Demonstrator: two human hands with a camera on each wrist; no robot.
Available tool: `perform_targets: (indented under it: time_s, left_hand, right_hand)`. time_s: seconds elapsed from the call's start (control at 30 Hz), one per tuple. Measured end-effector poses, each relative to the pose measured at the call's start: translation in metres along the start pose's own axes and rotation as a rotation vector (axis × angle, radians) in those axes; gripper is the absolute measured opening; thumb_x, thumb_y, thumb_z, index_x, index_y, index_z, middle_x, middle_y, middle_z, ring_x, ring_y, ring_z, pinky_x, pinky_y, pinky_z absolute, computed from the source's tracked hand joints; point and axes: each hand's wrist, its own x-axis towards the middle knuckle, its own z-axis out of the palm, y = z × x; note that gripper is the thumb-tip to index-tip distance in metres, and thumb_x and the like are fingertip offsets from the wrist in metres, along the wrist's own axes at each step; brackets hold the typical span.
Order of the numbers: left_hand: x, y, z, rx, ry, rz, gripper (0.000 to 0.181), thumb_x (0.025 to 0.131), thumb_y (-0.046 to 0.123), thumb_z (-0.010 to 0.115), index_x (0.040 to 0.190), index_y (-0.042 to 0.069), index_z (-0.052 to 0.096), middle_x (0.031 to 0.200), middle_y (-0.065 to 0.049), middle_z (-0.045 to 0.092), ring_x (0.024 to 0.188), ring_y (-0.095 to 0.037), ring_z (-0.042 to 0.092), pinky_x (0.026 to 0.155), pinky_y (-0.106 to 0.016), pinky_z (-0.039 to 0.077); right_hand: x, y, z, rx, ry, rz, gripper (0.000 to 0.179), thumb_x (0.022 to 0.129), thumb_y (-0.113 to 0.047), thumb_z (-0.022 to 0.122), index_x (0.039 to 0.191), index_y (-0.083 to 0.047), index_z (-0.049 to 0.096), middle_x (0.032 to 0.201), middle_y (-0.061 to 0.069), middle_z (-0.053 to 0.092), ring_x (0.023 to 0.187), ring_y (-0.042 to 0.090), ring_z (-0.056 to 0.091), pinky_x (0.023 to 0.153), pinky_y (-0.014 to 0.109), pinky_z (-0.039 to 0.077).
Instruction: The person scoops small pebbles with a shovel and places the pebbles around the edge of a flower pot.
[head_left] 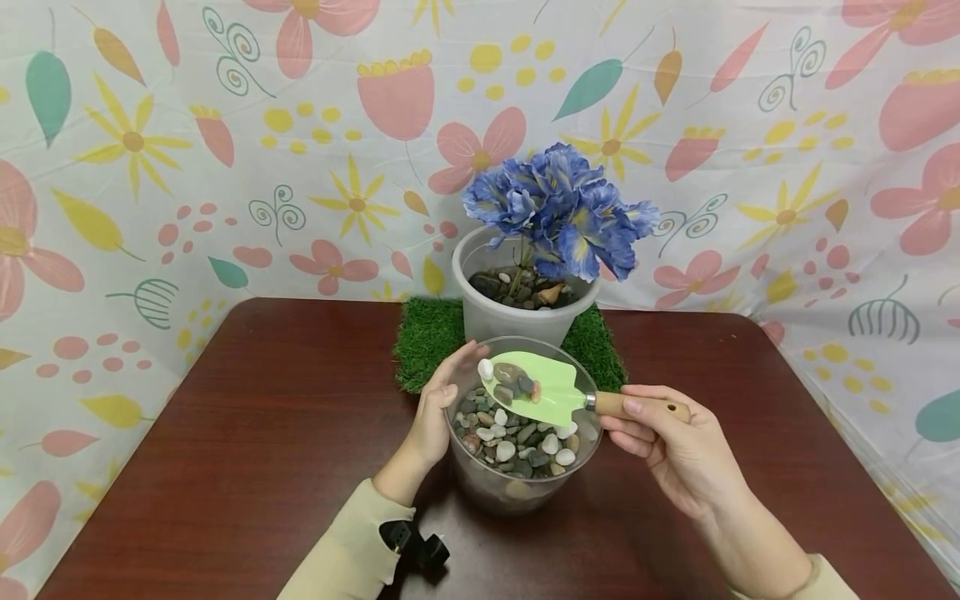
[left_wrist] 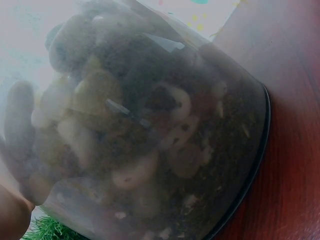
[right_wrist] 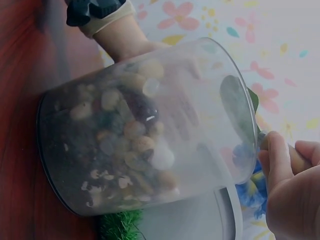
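Note:
A clear plastic bucket (head_left: 487, 493) stands on the table, partly filled with mixed pebbles (head_left: 517, 442). Against its left wall rests my left hand (head_left: 431, 417), fingers spread along the outside and thumb near the rim. My right hand (head_left: 686, 450) grips the wooden handle (head_left: 630, 407) of a small garden trowel (head_left: 551, 387). The trowel's light green blade is above the bucket's mouth and carries several stones (head_left: 512, 379), grey, brown and one white. Through the hazy wall in the right wrist view, the pebbles (right_wrist: 135, 130) and my left fingers show.
Behind the bucket, a white flower pot (head_left: 510, 325) with blue artificial flowers (head_left: 558, 208) and stones stands on a green grass mat (head_left: 427, 337). The dark brown table (head_left: 285, 442) ends at a floral-print cloth (head_left: 322, 167).

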Motion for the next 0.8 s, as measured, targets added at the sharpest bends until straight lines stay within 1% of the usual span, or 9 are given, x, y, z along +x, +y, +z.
perform_targets:
  time_s: [0.03, 0.07, 0.2, 0.37, 0.43, 0.57, 0.63, 0.7, 0.8]
  left_hand:
    - [0.000, 0.000, 0.000, 0.002, 0.000, 0.000, 0.064, 0.088, 0.021, 0.022, 0.145, -0.006, 0.025, 0.143, -0.030, 0.038, 0.132, -0.024, 0.042, 0.112, -0.056, 0.027]
    - [0.000, -0.001, 0.000, 0.001, 0.000, 0.001, 0.064, 0.088, 0.021, 0.022, 0.145, -0.006, 0.025, 0.143, -0.031, 0.037, 0.132, -0.024, 0.043, 0.112, -0.056, 0.027]
    - [0.000, -0.002, 0.000, 0.013, 0.009, 0.001, 0.064, 0.087, 0.021, 0.023, 0.145, -0.007, 0.026, 0.143, -0.030, 0.038, 0.133, -0.033, 0.040, 0.111, -0.056, 0.028]
    - [0.000, -0.002, 0.000, 0.032, 0.021, 0.009, 0.064, 0.087, 0.021, 0.025, 0.144, -0.007, 0.027, 0.143, -0.029, 0.039, 0.133, -0.034, 0.040, 0.111, -0.055, 0.030]
    - [0.000, -0.002, 0.000, 0.019, 0.018, 0.013, 0.064, 0.087, 0.020, 0.025, 0.144, -0.007, 0.027, 0.143, -0.029, 0.038, 0.133, -0.029, 0.041, 0.111, -0.054, 0.029]
    - [0.000, -0.001, 0.000, -0.012, 0.013, 0.021, 0.063, 0.087, 0.019, 0.024, 0.145, -0.008, 0.026, 0.142, -0.031, 0.038, 0.131, -0.015, 0.045, 0.112, -0.054, 0.028]
    - [0.000, 0.000, 0.000, -0.018, 0.012, 0.017, 0.064, 0.087, 0.020, 0.024, 0.145, -0.007, 0.026, 0.142, -0.032, 0.039, 0.130, -0.014, 0.045, 0.112, -0.054, 0.027]
    - [0.000, 0.000, 0.001, -0.022, 0.010, 0.012, 0.064, 0.087, 0.020, 0.024, 0.145, -0.008, 0.026, 0.141, -0.032, 0.039, 0.131, -0.021, 0.045, 0.112, -0.055, 0.027]
    - [0.000, 0.001, 0.001, -0.024, 0.007, 0.000, 0.064, 0.087, 0.021, 0.024, 0.145, -0.008, 0.025, 0.141, -0.032, 0.038, 0.132, -0.037, 0.041, 0.112, -0.056, 0.026]
  right_hand:
    - [0.001, 0.000, 0.000, 0.001, 0.000, 0.000, 0.034, 0.093, 0.009, 0.042, 0.103, -0.004, 0.071, 0.094, 0.015, 0.073, 0.079, 0.022, 0.073, 0.071, 0.029, 0.058]
    - [0.001, -0.001, 0.000, 0.001, 0.000, 0.000, 0.034, 0.093, 0.008, 0.042, 0.103, -0.004, 0.072, 0.094, 0.015, 0.073, 0.079, 0.022, 0.073, 0.071, 0.029, 0.058]
    - [0.004, -0.002, -0.001, 0.004, 0.002, -0.001, 0.034, 0.094, 0.007, 0.042, 0.102, -0.004, 0.072, 0.094, 0.014, 0.073, 0.079, 0.021, 0.073, 0.071, 0.029, 0.058]
    - [0.008, -0.002, -0.002, 0.009, 0.015, 0.000, 0.034, 0.094, 0.006, 0.042, 0.101, -0.006, 0.073, 0.092, 0.014, 0.074, 0.078, 0.020, 0.073, 0.070, 0.028, 0.058]
    - [0.009, -0.003, -0.002, 0.013, 0.017, -0.001, 0.033, 0.094, 0.006, 0.042, 0.101, -0.006, 0.073, 0.091, 0.014, 0.074, 0.078, 0.020, 0.073, 0.070, 0.028, 0.058]
    - [0.012, -0.004, -0.001, 0.017, 0.023, -0.007, 0.033, 0.094, 0.006, 0.042, 0.101, -0.005, 0.072, 0.091, 0.015, 0.074, 0.077, 0.020, 0.073, 0.070, 0.028, 0.058]
    - [0.013, -0.005, -0.001, 0.016, 0.029, -0.007, 0.032, 0.094, 0.006, 0.042, 0.100, -0.005, 0.072, 0.091, 0.015, 0.074, 0.076, 0.020, 0.073, 0.070, 0.028, 0.058]
    - [0.015, -0.005, -0.001, 0.013, 0.036, -0.004, 0.032, 0.094, 0.006, 0.043, 0.100, -0.005, 0.072, 0.090, 0.014, 0.074, 0.076, 0.020, 0.073, 0.070, 0.027, 0.058]
    - [0.017, -0.006, 0.000, 0.008, 0.045, -0.002, 0.031, 0.094, 0.005, 0.044, 0.099, -0.005, 0.072, 0.090, 0.013, 0.074, 0.076, 0.020, 0.073, 0.070, 0.027, 0.058]
